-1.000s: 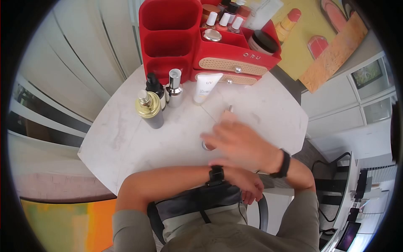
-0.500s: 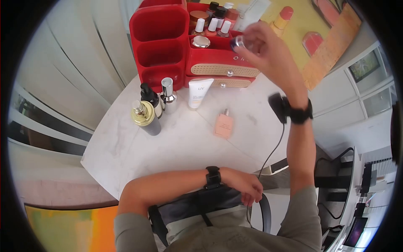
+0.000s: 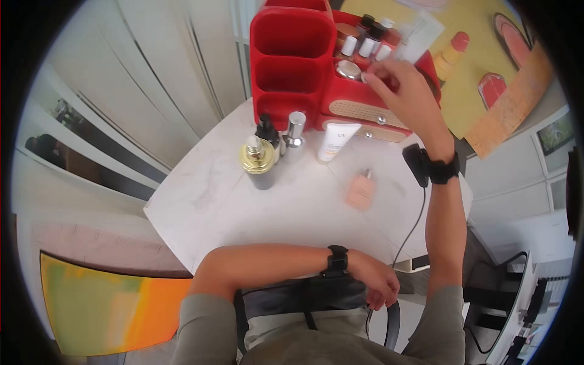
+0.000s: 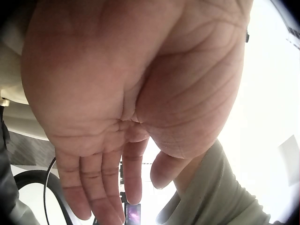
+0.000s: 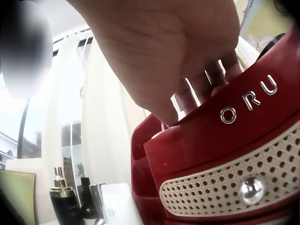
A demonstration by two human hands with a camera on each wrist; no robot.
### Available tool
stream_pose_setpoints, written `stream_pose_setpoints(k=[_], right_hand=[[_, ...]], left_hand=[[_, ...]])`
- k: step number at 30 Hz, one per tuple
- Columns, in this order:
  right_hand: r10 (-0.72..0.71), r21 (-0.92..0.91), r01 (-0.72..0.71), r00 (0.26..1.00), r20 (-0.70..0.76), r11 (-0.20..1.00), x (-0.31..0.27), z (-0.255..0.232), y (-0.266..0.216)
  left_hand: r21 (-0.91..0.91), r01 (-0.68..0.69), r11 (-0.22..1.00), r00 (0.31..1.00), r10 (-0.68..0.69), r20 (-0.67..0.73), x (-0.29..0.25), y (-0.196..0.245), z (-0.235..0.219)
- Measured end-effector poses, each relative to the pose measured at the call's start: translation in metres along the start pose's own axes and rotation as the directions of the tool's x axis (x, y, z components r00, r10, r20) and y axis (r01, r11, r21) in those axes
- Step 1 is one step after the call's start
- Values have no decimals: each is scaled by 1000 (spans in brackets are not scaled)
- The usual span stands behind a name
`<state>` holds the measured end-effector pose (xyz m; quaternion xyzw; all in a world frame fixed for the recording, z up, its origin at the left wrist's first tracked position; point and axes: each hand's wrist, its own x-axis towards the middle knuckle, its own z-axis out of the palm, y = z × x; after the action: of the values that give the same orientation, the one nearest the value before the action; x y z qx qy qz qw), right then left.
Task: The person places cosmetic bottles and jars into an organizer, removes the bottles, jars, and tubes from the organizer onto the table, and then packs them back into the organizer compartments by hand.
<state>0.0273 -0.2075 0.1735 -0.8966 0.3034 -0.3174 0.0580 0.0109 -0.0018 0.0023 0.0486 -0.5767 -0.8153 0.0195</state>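
In the head view my right hand (image 3: pixel 406 94) reaches into the upper tray of the red organizer (image 3: pixel 359 91). Its thumb and fingertips pinch a small round item (image 3: pixel 365 77), mostly covered, beside a silver round case (image 3: pixel 349 70). In the right wrist view the fingers of the hand (image 5: pixel 173 61) dip behind the organizer's front wall (image 5: pixel 197 136), which hides their tips. My left hand (image 3: pixel 376 278) hangs idle near the lap, fingers loosely bent and holding nothing; the left wrist view shows its bare palm (image 4: pixel 131 84).
On the white table (image 3: pixel 201 201) stand a gold-topped bottle (image 3: pixel 258 164), a dark bottle (image 3: pixel 267 131), a silver-capped bottle (image 3: pixel 294 137) and a white UV tube (image 3: pixel 336 143). A pink bottle (image 3: pixel 361 190) lies nearer the front. White-capped nail polishes (image 3: pixel 367 48) fill the organizer's back. A cable (image 3: pixel 413 228) hangs from the right wrist.
My right hand went from the tabletop up to the organizer with a small item, then down into its tray beside the silver case. The head view has shifted. The left hand stayed by the lap.
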Motion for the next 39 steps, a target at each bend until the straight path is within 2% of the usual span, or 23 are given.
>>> stream_pose_setpoints(k=[2,4,6,8,10,11,12,13,15,16,18,19,20,21,22,23,24,26,27,29,33,37,39], right_hand=[[-26,50,26,1000,2,998,-8,-4,-3],[-361,-236,313,911,-200,920,-25,-17,-18],[-361,-64,357,905,-226,932,-54,-27,-40],[-320,441,272,947,37,855,-90,-15,-59],[-433,643,35,768,472,765,-117,9,-68],[-481,653,3,680,554,757,-130,27,-74],[-525,661,-31,580,623,750,-137,44,-79],[-535,674,-21,591,604,738,-138,57,-81],[-658,705,19,378,651,709,-144,75,-85],[-666,717,12,380,641,697,-144,78,-88],[-673,738,-58,367,642,673,-134,82,-89],[-638,892,104,736,228,440,-160,103,-81],[-630,897,111,749,207,427,-152,102,-83],[-634,834,-190,568,524,519,-139,100,-86],[-601,657,-436,280,748,615,-132,98,-87],[-605,668,-440,298,739,600,-135,99,-88],[-624,697,-442,324,712,566,-137,102,-86],[-635,723,-440,358,685,532,-143,107,-83],[-647,749,-415,385,658,516,-145,107,-82],[-651,774,-385,421,632,502,-146,107,-81],[-659,773,-454,420,624,443,-146,109,-81],[-661,742,-516,382,646,427,-146,112,-81],[-669,750,-521,390,633,406,-147,117,-80]], left_hand=[[-11,-7,1000,1000,7,0,1,-2,-2],[-18,-6,1000,1000,6,-2,3,-7,-3],[-9,-11,1000,1000,11,28,8,-10,-3],[116,-42,992,998,36,50,16,-17,5],[232,-65,971,996,47,82,18,-10,19],[489,-117,865,990,61,129,13,7,37],[700,-171,693,981,57,183,5,25,53],[701,-148,698,984,36,173,-6,37,65],[845,-148,514,945,325,-32,-33,62,89],[924,-53,379,891,436,-128,-56,86,99],[954,221,201,703,646,-299,-115,131,104],[853,520,45,480,811,-335,-143,139,112],[538,833,129,260,767,-587,-175,137,123],[266,922,281,-124,865,-486,-188,134,122],[167,875,455,-357,838,-413,-202,126,117],[175,855,487,-415,847,-332,-209,119,106],[179,863,472,-398,854,-336,-215,110,96],[87,760,645,-478,644,-598,-223,89,78],[93,764,638,-468,648,-601,-232,72,68],[198,535,822,-507,499,-703,-244,55,52],[150,763,629,-425,663,-616,-223,65,56],[4,778,629,-472,589,-656,-223,57,54],[110,752,650,-471,646,-601,-227,53,64]])
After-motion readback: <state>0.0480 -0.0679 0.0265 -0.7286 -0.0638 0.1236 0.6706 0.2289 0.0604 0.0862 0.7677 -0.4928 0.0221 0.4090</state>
